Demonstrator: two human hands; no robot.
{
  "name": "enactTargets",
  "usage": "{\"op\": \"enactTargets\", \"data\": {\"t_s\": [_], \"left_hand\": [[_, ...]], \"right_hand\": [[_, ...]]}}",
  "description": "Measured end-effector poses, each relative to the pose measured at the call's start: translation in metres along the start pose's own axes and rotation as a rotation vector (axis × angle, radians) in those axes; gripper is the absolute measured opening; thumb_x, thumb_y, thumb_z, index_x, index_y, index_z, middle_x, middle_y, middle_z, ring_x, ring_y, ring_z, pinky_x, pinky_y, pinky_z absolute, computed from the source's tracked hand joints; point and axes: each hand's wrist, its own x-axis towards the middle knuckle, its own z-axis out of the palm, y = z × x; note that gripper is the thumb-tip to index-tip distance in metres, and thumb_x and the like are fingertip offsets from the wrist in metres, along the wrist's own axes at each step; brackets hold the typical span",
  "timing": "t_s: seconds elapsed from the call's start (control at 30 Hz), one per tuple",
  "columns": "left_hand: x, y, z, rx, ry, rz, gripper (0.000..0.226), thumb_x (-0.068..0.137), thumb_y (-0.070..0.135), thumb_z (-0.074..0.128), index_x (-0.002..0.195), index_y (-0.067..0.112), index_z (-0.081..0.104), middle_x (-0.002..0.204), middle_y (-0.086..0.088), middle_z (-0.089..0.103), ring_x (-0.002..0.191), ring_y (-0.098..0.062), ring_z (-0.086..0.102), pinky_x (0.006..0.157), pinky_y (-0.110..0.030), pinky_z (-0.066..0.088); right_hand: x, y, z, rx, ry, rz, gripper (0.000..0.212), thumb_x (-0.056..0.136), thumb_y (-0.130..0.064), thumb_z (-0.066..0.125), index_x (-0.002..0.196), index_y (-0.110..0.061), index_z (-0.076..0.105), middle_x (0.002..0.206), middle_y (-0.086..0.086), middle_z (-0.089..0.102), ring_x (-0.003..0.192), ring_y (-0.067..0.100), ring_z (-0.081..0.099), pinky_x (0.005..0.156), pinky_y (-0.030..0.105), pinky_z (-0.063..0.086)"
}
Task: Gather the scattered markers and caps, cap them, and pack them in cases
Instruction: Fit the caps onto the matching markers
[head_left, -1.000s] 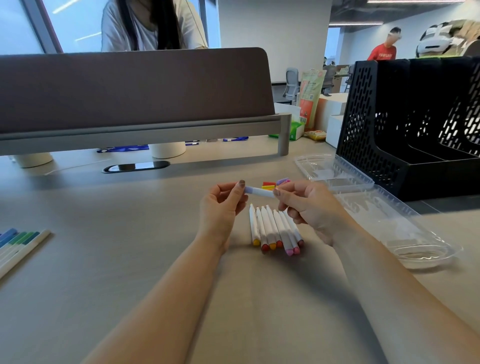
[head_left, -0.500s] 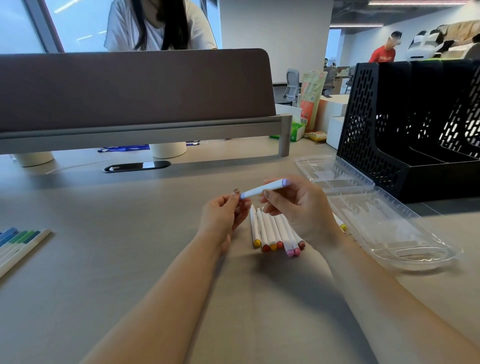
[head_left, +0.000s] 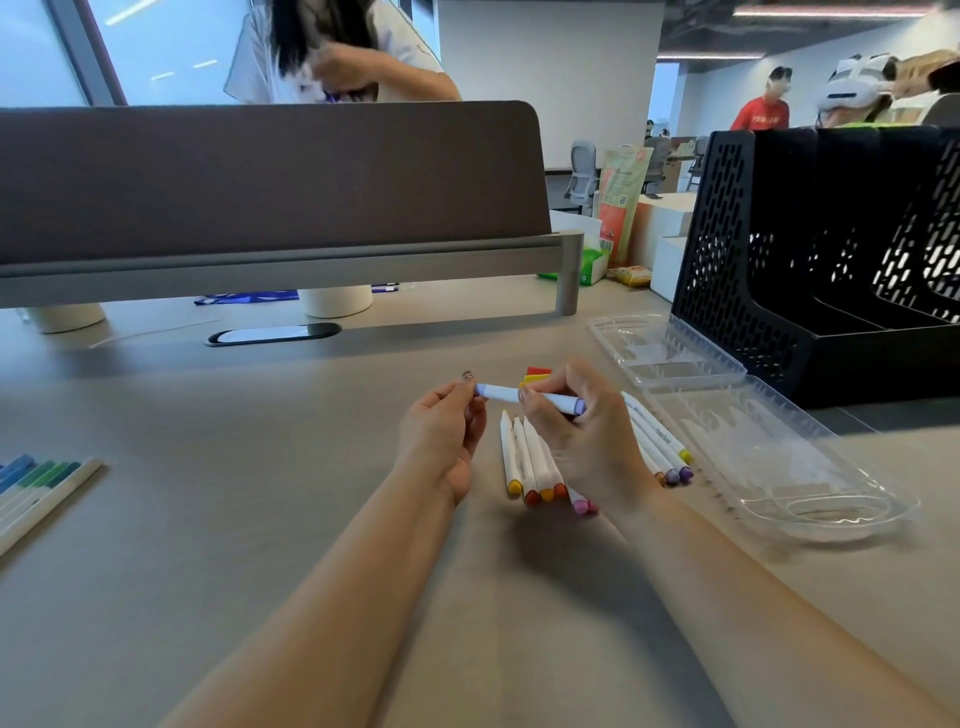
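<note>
Office desk (head_left: 260, 519); left hand (head_left: 441, 436) and right hand (head_left: 582, 441) each pinch one marker (head_left: 530, 400), seating its cap

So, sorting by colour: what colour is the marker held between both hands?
The marker is pale purple; head view.

Single head-worn view, forward and down, close over the desk (head_left: 208, 519) and forearms.
</note>
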Motion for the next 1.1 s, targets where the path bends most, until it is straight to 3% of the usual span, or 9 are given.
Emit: {"op": "enactTargets", "data": {"t_s": [0.2, 0.3, 0.37, 0.47, 0.53, 0.63, 0.77, 1.03, 1.1], "left_hand": [[-0.005, -0.002, 0.003, 0.183, -0.142, -0.018, 0.035, 0.097, 0.014, 0.052, 0.131, 0.014, 0.045, 0.075, -0.006, 0.062, 0.058, -0.008, 0.06, 0.057, -0.02, 0.055], [0.003, 0.012, -0.009, 0.308, -0.077, 0.022, 0.043, 0.098, 0.014, 0.047, 0.141, 0.015, 0.041, 0.078, -0.007, 0.058, 0.062, -0.01, 0.058, 0.06, -0.023, 0.053], [0.011, 0.018, -0.019, 0.658, 0.039, 0.155, 0.038, 0.1, 0.016, 0.041, 0.138, 0.016, 0.044, 0.08, -0.008, 0.055, 0.067, -0.015, 0.052, 0.066, -0.027, 0.048], [0.016, 0.018, -0.028, 1.169, 0.054, 0.367, 0.039, 0.098, 0.021, 0.037, 0.136, 0.015, 0.04, 0.104, -0.014, 0.06, 0.09, -0.028, 0.057, 0.079, -0.032, 0.042], [0.015, 0.015, -0.03, 1.405, 0.042, 0.384, 0.037, 0.098, 0.025, 0.038, 0.134, 0.016, 0.039, 0.116, -0.014, 0.058, 0.104, -0.032, 0.055, 0.081, -0.033, 0.039], [0.012, 0.013, -0.032, 1.719, 0.027, 0.366, 0.022, 0.097, 0.028, 0.03, 0.113, 0.018, 0.04, 0.113, -0.013, 0.058, 0.096, -0.032, 0.053, 0.076, -0.035, 0.038], [0.014, 0.012, -0.033, 1.856, 0.004, 0.36, 0.013, 0.096, 0.026, 0.027, 0.1, 0.019, 0.037, 0.108, -0.011, 0.058, 0.086, -0.029, 0.047, 0.071, -0.035, 0.036], [0.019, 0.012, -0.033, 1.923, 0.002, 0.382, 0.012, 0.095, 0.027, 0.028, 0.093, 0.024, 0.039, 0.112, -0.005, 0.059, 0.09, -0.026, 0.048, 0.071, -0.033, 0.035], [0.019, 0.012, -0.034, 1.918, 0.014, 0.378, 0.02, 0.096, 0.029, 0.028, 0.104, 0.024, 0.045, 0.117, -0.004, 0.059, 0.097, -0.027, 0.052, 0.073, -0.032, 0.035]], "right_hand": [[0.0, 0.008, 0.008, -0.028, -0.1, 0.033, 0.006, 0.091, -0.016, 0.063, 0.092, -0.01, 0.06, 0.077, -0.007, 0.059, 0.071, 0.0, 0.055, 0.063, 0.009, 0.042], [0.003, 0.006, 0.003, -0.09, -0.178, 0.051, 0.033, 0.084, -0.04, 0.064, 0.11, -0.019, 0.061, 0.087, -0.004, 0.063, 0.077, 0.004, 0.056, 0.066, 0.008, 0.043], [0.008, 0.005, -0.006, -0.097, -0.1, 0.068, 0.039, 0.084, -0.047, 0.056, 0.109, -0.017, 0.063, 0.085, 0.001, 0.064, 0.074, 0.007, 0.056, 0.064, 0.01, 0.043], [0.017, 0.014, -0.018, -0.173, 0.09, 0.131, 0.024, 0.095, -0.032, 0.054, 0.093, -0.011, 0.067, 0.082, 0.006, 0.065, 0.073, 0.014, 0.057, 0.062, 0.013, 0.041], [0.021, 0.022, -0.023, -0.277, 0.111, 0.224, 0.019, 0.095, -0.023, 0.054, 0.091, -0.011, 0.068, 0.085, 0.0, 0.065, 0.075, 0.009, 0.055, 0.063, 0.011, 0.04], [0.021, 0.028, -0.029, -0.41, 0.085, 0.277, 0.014, 0.094, -0.016, 0.056, 0.084, -0.014, 0.065, 0.082, -0.012, 0.056, 0.07, 0.001, 0.05, 0.059, 0.006, 0.035], [0.022, 0.036, -0.034, -0.595, 0.059, 0.317, 0.014, 0.092, -0.017, 0.057, 0.083, -0.016, 0.067, 0.085, -0.004, 0.063, 0.077, 0.016, 0.055, 0.066, 0.028, 0.042], [0.027, 0.045, -0.06, -0.62, 0.046, 0.474, 0.012, 0.09, -0.017, 0.058, 0.087, -0.021, 0.069, 0.094, -0.003, 0.065, 0.089, 0.018, 0.058, 0.073, 0.03, 0.046], [0.031, 0.043, -0.066, -0.608, 0.065, 0.482, 0.013, 0.09, -0.014, 0.057, 0.088, -0.022, 0.068, 0.093, -0.003, 0.064, 0.089, 0.018, 0.057, 0.075, 0.031, 0.047]]}}
